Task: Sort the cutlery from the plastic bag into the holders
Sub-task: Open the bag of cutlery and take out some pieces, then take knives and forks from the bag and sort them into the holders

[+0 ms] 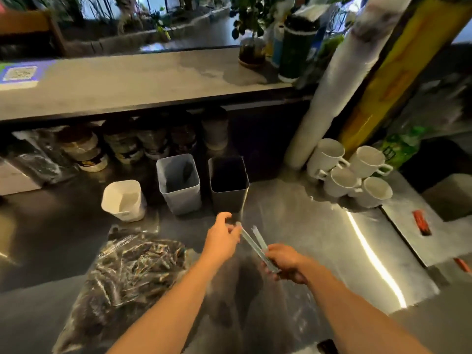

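A clear plastic bag (pixel 122 277) full of dark wrapped cutlery lies on the steel counter at the lower left. Three holders stand behind it: a white one (pixel 124 200), a light grey one (pixel 178 185) and a dark grey one (pixel 228 185). My right hand (pixel 283 261) grips the lower ends of two or three thin wrapped cutlery pieces (pixel 252 242) that point up and to the left. My left hand (pixel 222 238) pinches the upper tip of one of these pieces, just in front of the dark grey holder.
Several white mugs (pixel 350 169) are stacked at the right, beside a tall sleeve of cups (pixel 329 93). Jars and tubs (pixel 127 141) sit under the raised shelf (pixel 127 80). A recessed metal lid (pixel 419 226) with red packets lies at the right.
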`<action>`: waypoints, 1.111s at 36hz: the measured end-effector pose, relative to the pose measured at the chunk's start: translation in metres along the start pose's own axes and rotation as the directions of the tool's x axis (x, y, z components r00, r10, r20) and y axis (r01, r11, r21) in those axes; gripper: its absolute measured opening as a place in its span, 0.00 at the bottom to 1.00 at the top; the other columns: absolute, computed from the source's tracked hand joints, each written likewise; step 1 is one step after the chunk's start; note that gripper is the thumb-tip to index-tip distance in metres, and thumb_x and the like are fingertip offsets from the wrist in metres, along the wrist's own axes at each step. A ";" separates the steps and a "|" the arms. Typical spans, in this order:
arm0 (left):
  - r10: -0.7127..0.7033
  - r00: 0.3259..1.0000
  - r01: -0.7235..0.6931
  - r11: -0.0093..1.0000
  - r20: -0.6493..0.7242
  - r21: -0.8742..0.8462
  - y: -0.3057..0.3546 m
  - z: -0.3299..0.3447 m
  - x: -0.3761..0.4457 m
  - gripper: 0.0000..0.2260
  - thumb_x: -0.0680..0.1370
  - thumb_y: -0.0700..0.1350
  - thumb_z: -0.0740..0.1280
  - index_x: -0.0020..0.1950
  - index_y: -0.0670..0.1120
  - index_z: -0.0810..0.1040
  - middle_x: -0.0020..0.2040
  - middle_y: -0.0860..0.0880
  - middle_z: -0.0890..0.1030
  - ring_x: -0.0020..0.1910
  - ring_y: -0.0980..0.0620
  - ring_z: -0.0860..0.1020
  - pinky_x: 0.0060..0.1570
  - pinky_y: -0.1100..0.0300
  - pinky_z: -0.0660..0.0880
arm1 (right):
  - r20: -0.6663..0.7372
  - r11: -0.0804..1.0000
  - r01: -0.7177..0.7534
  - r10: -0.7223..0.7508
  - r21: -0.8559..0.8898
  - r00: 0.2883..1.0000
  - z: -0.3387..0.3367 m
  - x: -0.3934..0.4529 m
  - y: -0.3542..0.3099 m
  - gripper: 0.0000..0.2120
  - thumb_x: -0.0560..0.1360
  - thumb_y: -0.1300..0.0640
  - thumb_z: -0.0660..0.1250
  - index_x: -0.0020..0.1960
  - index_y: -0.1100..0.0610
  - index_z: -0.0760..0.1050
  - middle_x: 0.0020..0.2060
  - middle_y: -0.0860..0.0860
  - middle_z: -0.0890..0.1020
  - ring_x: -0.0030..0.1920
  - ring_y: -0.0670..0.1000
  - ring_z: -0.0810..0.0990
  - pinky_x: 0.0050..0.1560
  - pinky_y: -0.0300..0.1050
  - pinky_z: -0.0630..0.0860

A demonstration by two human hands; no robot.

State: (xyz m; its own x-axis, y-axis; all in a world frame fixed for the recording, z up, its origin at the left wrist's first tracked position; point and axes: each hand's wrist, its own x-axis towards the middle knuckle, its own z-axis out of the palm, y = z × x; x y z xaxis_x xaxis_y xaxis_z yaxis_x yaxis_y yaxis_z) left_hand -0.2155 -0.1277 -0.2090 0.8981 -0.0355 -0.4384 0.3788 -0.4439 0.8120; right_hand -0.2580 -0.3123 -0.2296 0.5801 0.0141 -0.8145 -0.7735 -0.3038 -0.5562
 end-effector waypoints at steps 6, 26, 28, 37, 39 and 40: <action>-0.318 0.916 0.387 0.860 0.243 -0.333 -0.012 0.099 0.033 0.20 0.83 0.50 0.63 0.73 0.46 0.67 0.59 0.48 0.78 0.44 0.52 0.80 0.48 0.53 0.79 | -0.260 0.992 0.040 -0.008 0.119 0.966 -0.045 0.050 0.000 0.09 0.79 0.62 0.63 0.52 0.66 0.80 0.40 0.61 0.81 0.31 0.50 0.77 0.28 0.44 0.76; -0.338 0.927 0.300 0.928 0.160 0.222 0.044 0.082 0.115 0.24 0.85 0.49 0.52 0.82 0.55 0.52 0.77 0.43 0.66 0.72 0.42 0.68 0.71 0.49 0.66 | -0.252 0.981 0.172 -0.146 0.086 0.957 -0.071 0.111 -0.108 0.12 0.79 0.58 0.63 0.62 0.56 0.74 0.56 0.56 0.81 0.55 0.57 0.80 0.61 0.58 0.77; -0.290 0.947 0.238 0.923 0.139 0.303 0.038 0.077 0.107 0.23 0.85 0.48 0.54 0.81 0.49 0.56 0.75 0.42 0.68 0.71 0.41 0.69 0.69 0.52 0.67 | -0.217 0.986 0.169 -0.165 -0.004 0.962 -0.062 0.110 -0.106 0.08 0.78 0.56 0.63 0.56 0.56 0.76 0.52 0.56 0.83 0.52 0.58 0.81 0.58 0.59 0.79; 0.013 1.000 -0.011 0.907 -0.001 0.421 0.010 0.028 0.028 0.12 0.80 0.43 0.61 0.61 0.48 0.77 0.61 0.47 0.78 0.60 0.45 0.76 0.58 0.51 0.73 | -0.063 0.962 0.194 -0.209 -0.190 0.976 0.002 0.077 -0.073 0.07 0.77 0.58 0.63 0.47 0.61 0.77 0.41 0.59 0.84 0.38 0.57 0.82 0.40 0.53 0.77; 0.112 0.992 -0.078 0.905 -0.057 0.418 -0.002 0.009 0.011 0.15 0.78 0.41 0.62 0.63 0.51 0.78 0.62 0.51 0.78 0.62 0.49 0.75 0.61 0.50 0.73 | -0.018 0.947 0.224 -0.234 -0.230 0.972 0.023 0.062 -0.072 0.07 0.77 0.59 0.63 0.42 0.57 0.77 0.37 0.56 0.83 0.37 0.55 0.81 0.38 0.52 0.76; 0.173 0.982 -0.124 0.898 -0.080 0.423 -0.009 -0.002 0.002 0.15 0.78 0.40 0.62 0.63 0.51 0.78 0.62 0.52 0.78 0.63 0.51 0.74 0.62 0.51 0.72 | 0.025 0.941 0.231 -0.232 -0.249 0.972 0.036 0.050 -0.073 0.08 0.77 0.60 0.61 0.42 0.56 0.77 0.36 0.54 0.83 0.36 0.54 0.80 0.36 0.48 0.75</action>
State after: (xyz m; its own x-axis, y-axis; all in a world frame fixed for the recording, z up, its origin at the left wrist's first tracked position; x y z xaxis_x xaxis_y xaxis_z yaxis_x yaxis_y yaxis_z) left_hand -0.2162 -0.1219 -0.2162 0.9650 -0.0399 -0.2592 0.1347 -0.7727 0.6204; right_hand -0.1816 -0.2556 -0.2362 0.7372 0.1080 -0.6670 -0.5303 -0.5194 -0.6701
